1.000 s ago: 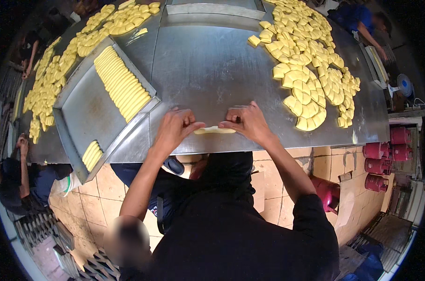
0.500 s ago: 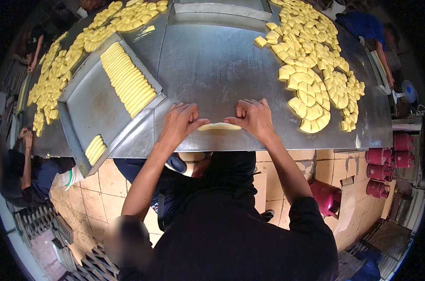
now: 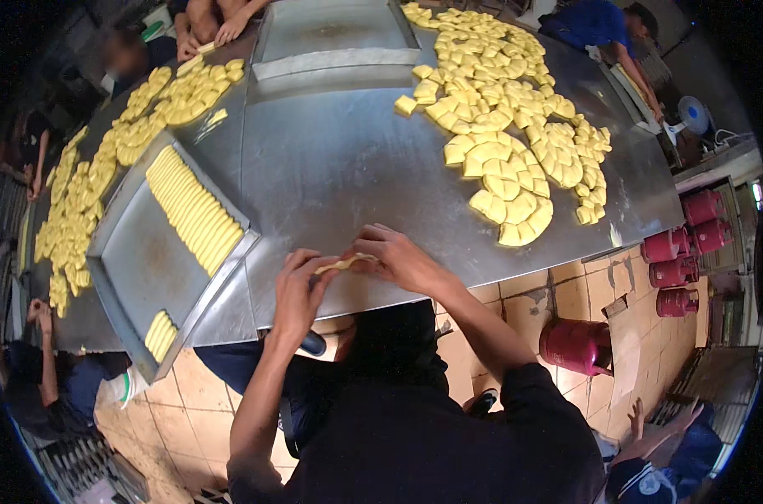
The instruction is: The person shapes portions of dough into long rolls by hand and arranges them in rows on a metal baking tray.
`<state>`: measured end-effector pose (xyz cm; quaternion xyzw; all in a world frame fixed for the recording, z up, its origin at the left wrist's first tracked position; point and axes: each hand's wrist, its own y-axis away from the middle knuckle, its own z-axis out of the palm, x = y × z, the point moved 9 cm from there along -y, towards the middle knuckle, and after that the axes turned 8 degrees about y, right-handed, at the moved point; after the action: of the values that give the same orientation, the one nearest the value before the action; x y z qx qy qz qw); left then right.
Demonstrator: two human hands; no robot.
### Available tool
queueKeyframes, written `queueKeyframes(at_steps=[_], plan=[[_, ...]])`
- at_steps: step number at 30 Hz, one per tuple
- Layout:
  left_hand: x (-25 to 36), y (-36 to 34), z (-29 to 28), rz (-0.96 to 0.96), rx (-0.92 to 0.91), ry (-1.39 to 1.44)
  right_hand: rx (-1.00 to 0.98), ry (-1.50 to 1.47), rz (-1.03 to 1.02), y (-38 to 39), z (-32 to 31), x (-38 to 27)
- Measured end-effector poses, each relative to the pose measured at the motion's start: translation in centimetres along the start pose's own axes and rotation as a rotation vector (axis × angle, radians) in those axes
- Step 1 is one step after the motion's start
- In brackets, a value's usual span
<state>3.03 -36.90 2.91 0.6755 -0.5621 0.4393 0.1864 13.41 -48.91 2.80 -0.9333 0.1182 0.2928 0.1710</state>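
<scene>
A thin strip of yellow dough (image 3: 341, 264) is stretched between my two hands, slightly bent, near the front edge of the metal table (image 3: 331, 151). My left hand (image 3: 299, 288) pinches its left end. The fingers of my right hand (image 3: 401, 262) are closed on the other end. Left of my hands a grey metal tray (image 3: 134, 231) lies at a slant, its near corner past the table's edge. Inside it a long row of dough rolls (image 3: 195, 210) lines the right side, and several more rolls (image 3: 161, 336) sit in the near corner.
Cut dough pieces (image 3: 495, 168) spread over the right side, and more dough pieces (image 3: 87, 197) cover the left. A second tray (image 3: 335, 59) stands at the back. Other people work around the table. Red gas cylinders (image 3: 576, 346) stand on the floor to the right.
The dough strip, straight against the table before, is now raised and bent between my fingers. My hands have come closer together. The whole view has turned, and a person shows at the lower right.
</scene>
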Motion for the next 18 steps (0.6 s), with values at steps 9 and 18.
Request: queueKeyframes(at_steps=[9, 18], plan=[[0.8, 0.7, 3.8, 0.149, 0.063, -0.431, 0.104, 0.006, 0.074, -0.5, -2.4, 2.6], [2.8, 0.5, 3.0, 0.119, 0.039, -0.342, 0.283, 0.837, 0.421, 2.6, -15.4, 17.4]])
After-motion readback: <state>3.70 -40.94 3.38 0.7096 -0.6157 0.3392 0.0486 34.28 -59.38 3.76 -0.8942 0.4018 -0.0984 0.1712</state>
